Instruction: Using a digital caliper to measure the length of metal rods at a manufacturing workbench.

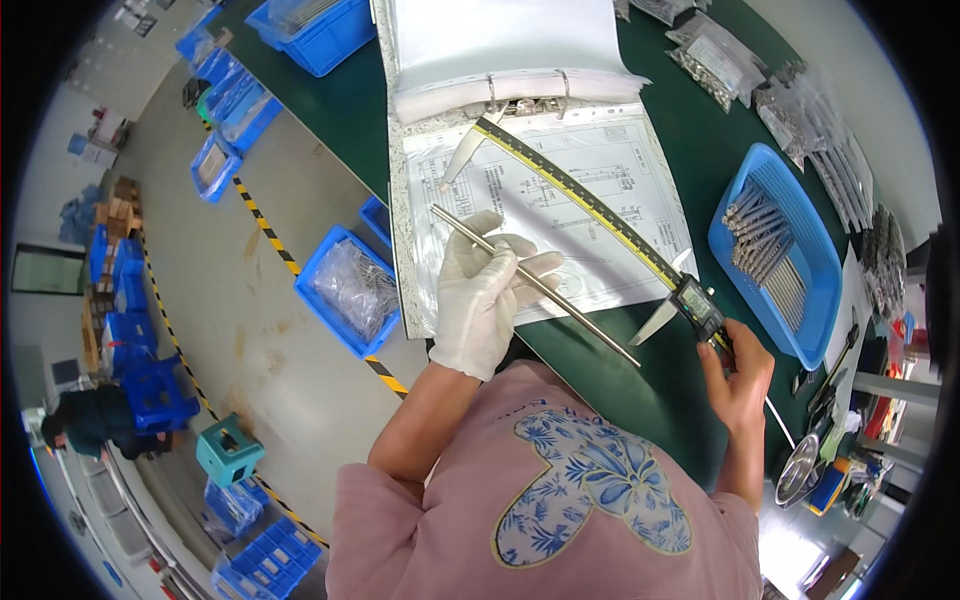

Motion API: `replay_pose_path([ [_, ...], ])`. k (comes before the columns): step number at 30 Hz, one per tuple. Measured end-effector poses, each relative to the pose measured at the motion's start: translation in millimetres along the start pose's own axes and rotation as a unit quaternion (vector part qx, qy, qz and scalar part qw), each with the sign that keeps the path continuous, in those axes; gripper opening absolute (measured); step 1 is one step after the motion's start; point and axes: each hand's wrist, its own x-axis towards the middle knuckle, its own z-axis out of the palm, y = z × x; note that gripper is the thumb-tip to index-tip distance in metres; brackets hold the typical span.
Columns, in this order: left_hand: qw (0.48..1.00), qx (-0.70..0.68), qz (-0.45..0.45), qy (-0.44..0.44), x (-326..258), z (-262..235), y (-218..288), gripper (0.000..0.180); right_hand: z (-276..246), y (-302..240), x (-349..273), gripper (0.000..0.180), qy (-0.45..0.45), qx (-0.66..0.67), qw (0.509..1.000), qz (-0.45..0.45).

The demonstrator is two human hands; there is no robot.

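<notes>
In a white glove, my left hand (480, 290) pinches a slim metal rod (585, 320), which slants from upper left down to the right. Bare, my right hand (738, 370) grips a digital caliper (590, 203) by its display end. The caliper's jaws are spread wide, one near the binder's rings and the other close to the display, and the rod lies below its beam, apart from the jaws. Beneath both tools an open ring binder (398, 180) shows a technical drawing (600, 270) in a clear sleeve.
A blue basket (722, 245) of metal rods stands right on the green table (690, 400). Bagged metal parts (715, 60) line the far right. Left of the table, a blue bin (335, 320) holds plastic-wrapped parts. Another person (95, 420) is at the far left.
</notes>
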Motion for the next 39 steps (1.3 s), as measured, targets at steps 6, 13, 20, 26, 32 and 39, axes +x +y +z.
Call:
replay_pose_path([
  [6, 1.000, -0.016, -0.001, -0.001, -2.8, 2.5, 1.7, 0.031, 0.9, 0.9, -2.0, 0.026, -0.008, 0.016, 1.000, -0.006],
  [13, 1.000, -0.021, 0.001, -0.004, -1.6, 3.7, 1.3, 0.029, 1.1, 2.2, -1.0, 0.026, -0.016, 0.028, 0.999, -0.007],
  [20, 1.000, -0.030, 0.000, -0.002, -0.1, 2.9, 1.1, 0.029, 0.1, 1.9, -1.1, 0.026, -0.016, 0.029, 0.999, -0.009],
  [26, 1.000, -0.026, -0.002, 0.004, 0.9, 3.3, 2.1, 0.028, -1.2, 0.1, 0.8, 0.027, -0.017, 0.027, 0.999, -0.006],
  [32, 1.000, -0.026, -0.002, 0.001, -0.5, 3.7, 2.1, 0.028, -1.9, 0.9, 0.1, 0.027, -0.014, 0.028, 1.000, -0.006],
  [39, 1.000, -0.026, 0.007, -0.003, -0.5, -0.6, -0.3, 0.028, -1.7, -1.7, -2.1, 0.026, -0.015, 0.030, 0.999, 0.003],
])
